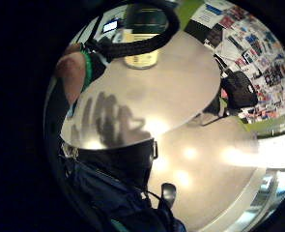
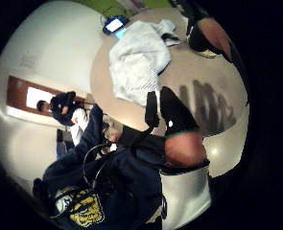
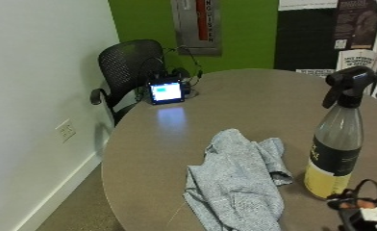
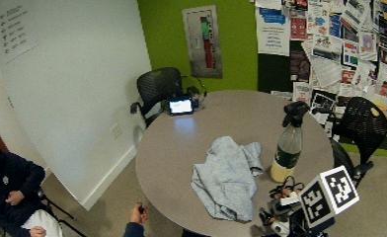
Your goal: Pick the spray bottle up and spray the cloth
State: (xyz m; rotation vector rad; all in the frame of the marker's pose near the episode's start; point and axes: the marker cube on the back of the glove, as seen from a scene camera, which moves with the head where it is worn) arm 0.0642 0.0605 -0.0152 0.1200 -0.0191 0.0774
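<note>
spray bottle (image 3: 339, 144) stands upright just beyond hands (image 3: 361, 211), fingers spread, holding nothing.

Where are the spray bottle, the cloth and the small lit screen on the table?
spray bottle (image 3: 334, 153), outside view, on its dark label.
cloth (image 3: 238, 180), outside view, on the middle of the crumpled grey fabric.
small lit screen (image 3: 165, 91), outside view, on its glowing display.

Cloth (image 3: 240, 180): soft grey fabric, matt, crumpled. Spray bottle (image 3: 337, 149): translucent plastic body, glossy dark label, matt black plastic trigger head. Surface (image 3: 240, 106): smooth grey-brown laminate, slight sheen. Chair (image 3: 130, 65): black mesh back.
</note>
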